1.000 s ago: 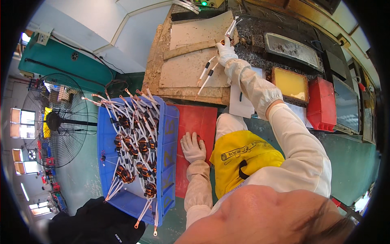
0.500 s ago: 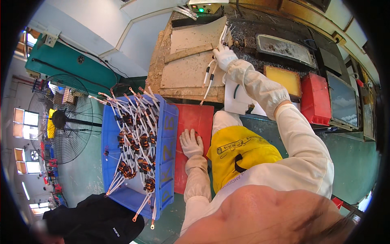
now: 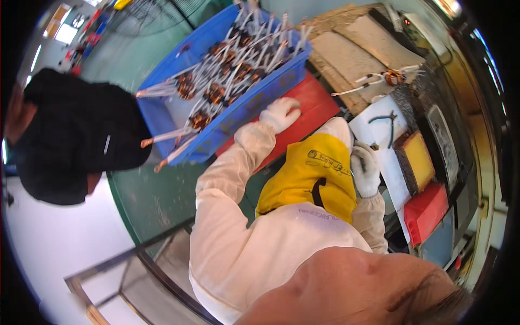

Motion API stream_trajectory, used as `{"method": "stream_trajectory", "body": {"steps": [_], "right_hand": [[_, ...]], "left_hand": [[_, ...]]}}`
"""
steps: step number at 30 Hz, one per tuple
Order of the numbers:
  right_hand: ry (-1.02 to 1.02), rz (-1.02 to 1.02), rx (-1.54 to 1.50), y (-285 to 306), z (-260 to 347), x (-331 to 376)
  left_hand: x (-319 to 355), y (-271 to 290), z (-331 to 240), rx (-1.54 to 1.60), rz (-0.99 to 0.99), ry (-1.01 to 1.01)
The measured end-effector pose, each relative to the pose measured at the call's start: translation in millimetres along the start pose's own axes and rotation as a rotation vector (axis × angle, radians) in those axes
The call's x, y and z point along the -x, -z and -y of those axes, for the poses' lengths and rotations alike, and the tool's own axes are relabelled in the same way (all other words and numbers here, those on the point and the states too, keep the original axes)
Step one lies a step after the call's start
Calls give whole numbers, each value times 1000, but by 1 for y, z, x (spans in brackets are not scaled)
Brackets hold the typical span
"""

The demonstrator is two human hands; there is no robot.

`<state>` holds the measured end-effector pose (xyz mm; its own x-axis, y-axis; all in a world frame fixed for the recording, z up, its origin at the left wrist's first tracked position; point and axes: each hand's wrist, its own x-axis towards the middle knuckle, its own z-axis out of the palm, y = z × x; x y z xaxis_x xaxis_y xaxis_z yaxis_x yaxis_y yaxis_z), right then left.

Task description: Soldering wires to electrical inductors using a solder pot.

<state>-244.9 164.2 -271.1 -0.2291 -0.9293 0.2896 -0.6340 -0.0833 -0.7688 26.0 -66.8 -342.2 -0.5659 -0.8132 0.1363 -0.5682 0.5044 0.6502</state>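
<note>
My left hand (image 3: 280, 115), in a white glove, rests on a red surface (image 3: 317, 103) beside the blue crate. Its fingers are loosely bent and apart, with nothing seen in them. Low by the yellow apron (image 3: 303, 173), at the bench edge, is my right hand (image 3: 365, 169), also gloved; its fingers look extended and hold nothing I can see. A copper-wound coil (image 3: 394, 77) with white leads lies beyond it on the bench. Dark green-handled pliers (image 3: 391, 130) lie on a white sheet (image 3: 374, 116) near the right hand.
Several coils with white leads and copper lugs fill the blue crate (image 3: 260, 103). A person in black (image 3: 92, 130) is close on the left. Along the bench stand a yellow-filled tray (image 3: 418, 162) and a red bin (image 3: 428, 212). A metal frame (image 3: 157, 271) stands lower left.
My right hand has left the coil's leads at the far side and come back beside the apron. The view has turned, bringing the person in black further in. My left hand stays on the red surface.
</note>
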Motion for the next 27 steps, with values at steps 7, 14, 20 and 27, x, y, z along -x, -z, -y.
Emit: {"method": "stream_trajectory", "body": {"steps": [7, 14, 20, 27], "right_hand": [[-52, -111, 51, 5, -19, 34], [-55, -126, 51, -3, -20, 38], [-88, -90, 31, -11, -21, 40], [-18, -138, 76, -6, -7, 38]], "left_hand": [[26, 116, -22, -21, -265, 116], [60, 204, 74, -729, -108, 724], [77, 218, 137, -706, 217, 951], [108, 234, 177, -459, 220, 912]]}}
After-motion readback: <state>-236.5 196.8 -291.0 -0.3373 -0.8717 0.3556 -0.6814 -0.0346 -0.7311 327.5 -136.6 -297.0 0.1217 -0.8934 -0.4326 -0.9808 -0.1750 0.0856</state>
